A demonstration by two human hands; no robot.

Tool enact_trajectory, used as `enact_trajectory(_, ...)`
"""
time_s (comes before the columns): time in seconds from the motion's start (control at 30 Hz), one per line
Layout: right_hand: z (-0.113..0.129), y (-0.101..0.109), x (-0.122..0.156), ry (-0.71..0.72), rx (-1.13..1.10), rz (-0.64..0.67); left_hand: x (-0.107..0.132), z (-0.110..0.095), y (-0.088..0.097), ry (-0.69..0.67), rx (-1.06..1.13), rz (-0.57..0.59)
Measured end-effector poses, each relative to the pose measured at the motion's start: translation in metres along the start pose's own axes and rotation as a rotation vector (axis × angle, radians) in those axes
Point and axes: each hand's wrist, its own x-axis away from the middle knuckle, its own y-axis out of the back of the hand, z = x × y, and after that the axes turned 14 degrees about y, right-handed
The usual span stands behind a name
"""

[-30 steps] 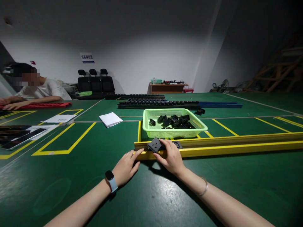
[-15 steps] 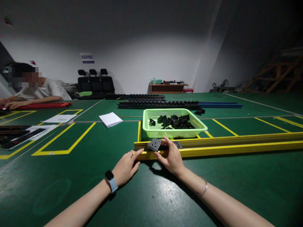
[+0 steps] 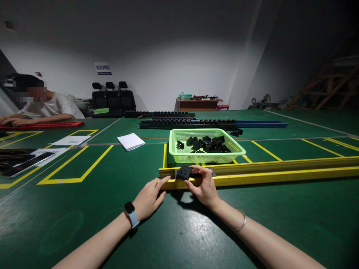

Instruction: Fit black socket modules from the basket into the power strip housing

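Observation:
Between the thumb and fingers of my right hand (image 3: 204, 186) is a black socket module (image 3: 184, 172), tilted, with slots in its face. It sits at the left end of a long yellow channel rail (image 3: 252, 180), over the channel. Another dark piece in the channel is mostly hidden behind my right fingers. My left hand (image 3: 150, 198) lies with its fingers extended, the index fingertip touching the rail's near edge close to its left end. Just behind the rail stands a light green plastic basket (image 3: 207, 158) with many black modules (image 3: 207, 144) inside.
A white paper pad (image 3: 131, 142) lies left of the basket. Long black rails (image 3: 185, 125) and a blue rail (image 3: 260, 124) lie farther back. At far left, a person (image 3: 60, 106) sits by a red rail (image 3: 58, 125). Yellow tape marks the green table (image 3: 179, 239).
The socket module in my right hand has tilted, its face now flatter and darker. My right fingers have dropped slightly and bent more. My left hand stays put.

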Motion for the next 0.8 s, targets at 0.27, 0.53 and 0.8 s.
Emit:
enact_trajectory(0.27, 0.0002, 0.0012, -0.0014, 0.023, -0.023, -0.009, -0.0003, -0.0008, -0.0002, 0.009, -0.01, 0.004)
enact_trajectory(0.53, 0.0002, 0.0011, -0.0031, 0.011, -0.083, -0.035, -0.0002, -0.001, 0.0011, 0.006, -0.015, 0.023)
enact_trajectory(0.8, -0.0012, -0.0006, -0.0027, 0.013, -0.106, -0.06, 0.0, 0.0004, -0.0002, 0.006, -0.003, 0.021)
